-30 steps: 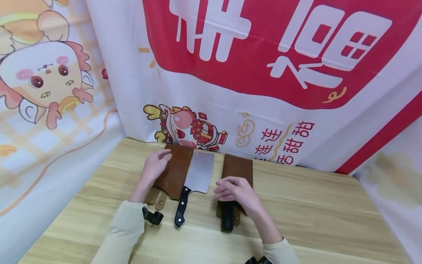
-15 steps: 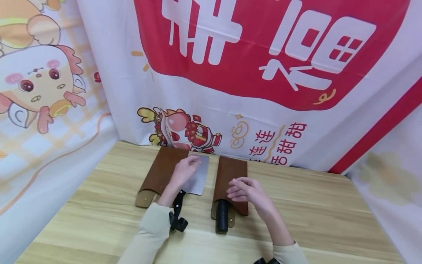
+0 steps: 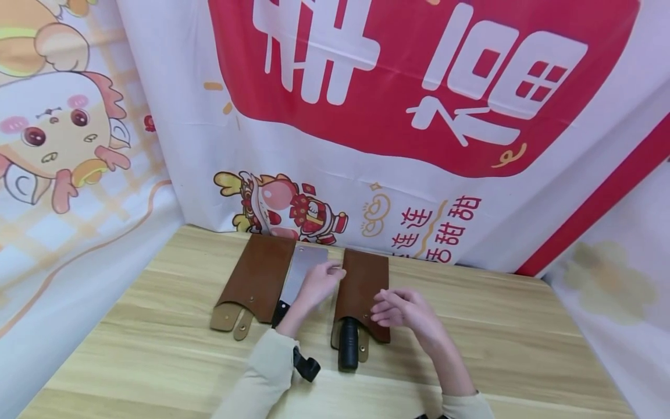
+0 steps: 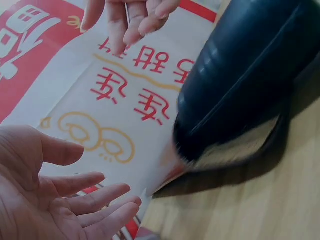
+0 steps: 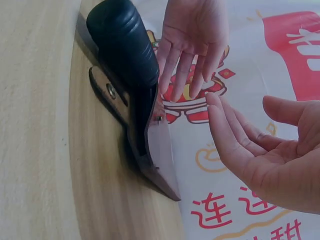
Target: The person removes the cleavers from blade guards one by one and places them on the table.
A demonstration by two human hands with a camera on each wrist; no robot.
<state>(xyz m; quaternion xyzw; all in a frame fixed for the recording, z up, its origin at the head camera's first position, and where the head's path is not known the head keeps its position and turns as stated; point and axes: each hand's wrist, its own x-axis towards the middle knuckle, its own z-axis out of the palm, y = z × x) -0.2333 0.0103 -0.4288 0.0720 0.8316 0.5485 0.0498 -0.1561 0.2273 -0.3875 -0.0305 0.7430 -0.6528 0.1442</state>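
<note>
My left hand hovers in the gap between a cleaver and the right brown leather sheath. Its fingers are extended and hold nothing, as the left wrist view also shows. The hand and forearm hide part of the cleaver's blade and most of its black handle. To the cleaver's left lies another brown sheath with its strap undone. A ribbed black handle sticks out of the right sheath; whatever is inside is hidden. Beside that sheath's right edge my right hand is raised, its fingers loosely extended, holding nothing.
The wooden table bears all of these. A printed white and red cloth hangs right behind its back edge, and another printed cloth hangs at the left. A black camera mount sits on my left wrist.
My left hand has swept rightward from the left sheath, across the cleaver, to near the right sheath. My right hand has shifted right, off the black handle. The view has shifted slightly.
</note>
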